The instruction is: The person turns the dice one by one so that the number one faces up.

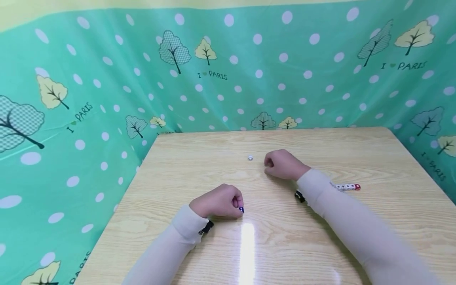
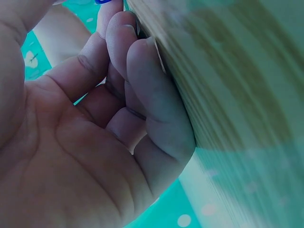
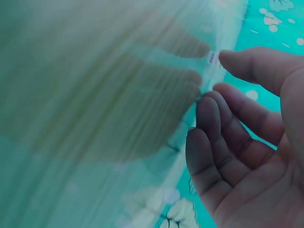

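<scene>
My left hand [image 1: 221, 201] pinches a small blue die [image 1: 241, 209] between thumb and fingertips, low over the wooden table [image 1: 199, 158]. In the left wrist view only an edge of the blue die [image 2: 102, 1] shows at the top, and the other fingers curl beside the tabletop. Farther out, my right hand [image 1: 284, 164] is by the table surface, its thumb and fingers bent with a gap between them and nothing held. To its left, apart from it, lies a white die [image 1: 250, 158]. In the right wrist view that hand's fingers [image 3: 204, 147] curve loosely.
Right of my right forearm lies a straight row of white dice [image 1: 344, 187] with a red die [image 1: 358, 187] at its right end; the sleeve partly covers the row's left part. A green patterned cloth [image 1: 228, 87] hangs behind and beside the table. Light glares on the near tabletop.
</scene>
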Motion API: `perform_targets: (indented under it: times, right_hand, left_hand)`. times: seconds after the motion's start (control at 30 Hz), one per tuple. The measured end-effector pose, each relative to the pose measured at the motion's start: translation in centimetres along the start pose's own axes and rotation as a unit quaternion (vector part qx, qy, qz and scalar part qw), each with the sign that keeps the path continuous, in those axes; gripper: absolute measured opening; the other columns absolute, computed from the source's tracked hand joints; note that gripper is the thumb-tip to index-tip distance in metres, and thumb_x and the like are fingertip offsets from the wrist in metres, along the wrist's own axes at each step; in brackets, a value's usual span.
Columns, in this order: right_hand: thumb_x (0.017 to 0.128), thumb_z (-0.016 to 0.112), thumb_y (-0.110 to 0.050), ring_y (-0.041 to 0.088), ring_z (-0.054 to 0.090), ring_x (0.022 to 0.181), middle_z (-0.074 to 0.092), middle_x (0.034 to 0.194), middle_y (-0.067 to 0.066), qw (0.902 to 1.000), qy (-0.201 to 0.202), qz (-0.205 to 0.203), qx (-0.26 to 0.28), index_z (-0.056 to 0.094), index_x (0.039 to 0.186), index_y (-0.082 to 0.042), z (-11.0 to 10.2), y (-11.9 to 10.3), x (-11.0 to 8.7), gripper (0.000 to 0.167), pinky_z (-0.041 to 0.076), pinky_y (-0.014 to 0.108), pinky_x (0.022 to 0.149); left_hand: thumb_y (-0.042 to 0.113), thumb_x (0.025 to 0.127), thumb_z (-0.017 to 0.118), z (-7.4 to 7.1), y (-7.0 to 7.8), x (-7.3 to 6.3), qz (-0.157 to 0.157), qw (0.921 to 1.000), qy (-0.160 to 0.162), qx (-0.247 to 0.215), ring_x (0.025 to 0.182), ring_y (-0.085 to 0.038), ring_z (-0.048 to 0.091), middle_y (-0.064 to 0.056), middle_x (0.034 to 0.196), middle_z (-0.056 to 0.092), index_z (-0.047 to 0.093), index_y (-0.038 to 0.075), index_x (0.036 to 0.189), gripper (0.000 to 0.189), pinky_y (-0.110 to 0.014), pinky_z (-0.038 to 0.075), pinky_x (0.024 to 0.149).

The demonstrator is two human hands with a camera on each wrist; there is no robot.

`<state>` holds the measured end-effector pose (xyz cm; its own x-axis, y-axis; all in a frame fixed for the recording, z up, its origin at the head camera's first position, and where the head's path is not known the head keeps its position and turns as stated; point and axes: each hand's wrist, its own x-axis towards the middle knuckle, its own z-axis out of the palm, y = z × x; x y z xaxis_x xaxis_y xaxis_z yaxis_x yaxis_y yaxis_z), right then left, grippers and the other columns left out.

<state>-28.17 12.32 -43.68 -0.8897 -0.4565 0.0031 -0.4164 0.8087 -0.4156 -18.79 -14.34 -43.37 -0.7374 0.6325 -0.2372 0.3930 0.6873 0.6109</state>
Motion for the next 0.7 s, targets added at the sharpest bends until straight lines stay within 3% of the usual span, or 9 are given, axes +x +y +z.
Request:
perform_targets:
  times: [0.07, 0.2, 0.3, 0.43, 0.7]
  right_hand:
    - [0.089, 0.077, -0.023, 0.018, 0.061, 0.081, 0.067, 0.084, 0.001, 0.9999, 0.007, 0.014, 0.001, 0.074, 0.106, -0.007, 0.6, -0.7, 1.2, 0.023, 0.056, 0.040, 0.088]
    - [0.089, 0.078, -0.029, 0.024, 0.068, 0.093, 0.074, 0.097, 0.008, 0.9991, 0.027, 0.033, -0.003, 0.073, 0.112, -0.002, 1.3, -1.8, 3.0, 0.036, 0.055, 0.044, 0.097]
    - [0.090, 0.077, -0.031, 0.025, 0.067, 0.089, 0.074, 0.097, 0.010, 0.9985, 0.033, 0.041, -0.014, 0.073, 0.102, -0.004, 1.7, -2.3, 4.0, 0.030, 0.055, 0.041, 0.089]
    - [0.091, 0.076, -0.030, 0.021, 0.057, 0.071, 0.066, 0.078, 0.005, 0.9981, 0.029, 0.050, -0.020, 0.069, 0.086, -0.009, 2.1, -2.8, 5.1, 0.023, 0.050, 0.038, 0.072]
    - [0.091, 0.072, -0.017, 0.019, 0.061, 0.076, 0.071, 0.083, 0.003, 0.9991, 0.015, 0.017, -0.037, 0.073, 0.086, -0.010, 2.2, -4.1, 6.1, 0.009, 0.054, 0.036, 0.076]
  left_hand:
    - [0.012, 0.079, 0.079, 0.0, 0.0, 0.0, -0.001, 1.0000, 0.000, 0.000, 0.065, -0.004, 0.053, 0.007, 0.072, 0.063, 0.070, 0.019, 0.079, 0.012, -0.021, 0.047, 0.063]
    - [0.012, 0.079, 0.079, 0.0, -0.1, 0.0, -0.001, 1.0000, -0.001, 0.001, 0.065, -0.004, 0.053, 0.007, 0.071, 0.063, 0.070, 0.020, 0.079, 0.012, -0.021, 0.047, 0.063]
    - [0.012, 0.080, 0.078, 0.0, -0.1, 0.1, -0.001, 1.0000, -0.003, 0.002, 0.065, -0.004, 0.053, 0.008, 0.071, 0.063, 0.070, 0.020, 0.079, 0.011, -0.021, 0.047, 0.063]
    - [0.012, 0.079, 0.078, 0.0, -0.2, 0.1, 0.002, 1.0000, -0.003, 0.005, 0.065, -0.003, 0.054, 0.008, 0.071, 0.063, 0.070, 0.020, 0.079, 0.011, -0.020, 0.048, 0.064]
    - [0.013, 0.079, 0.079, 0.0, -0.3, 0.2, 0.010, 0.9999, 0.002, 0.006, 0.066, -0.003, 0.054, 0.008, 0.071, 0.063, 0.070, 0.020, 0.078, 0.012, -0.020, 0.048, 0.064]
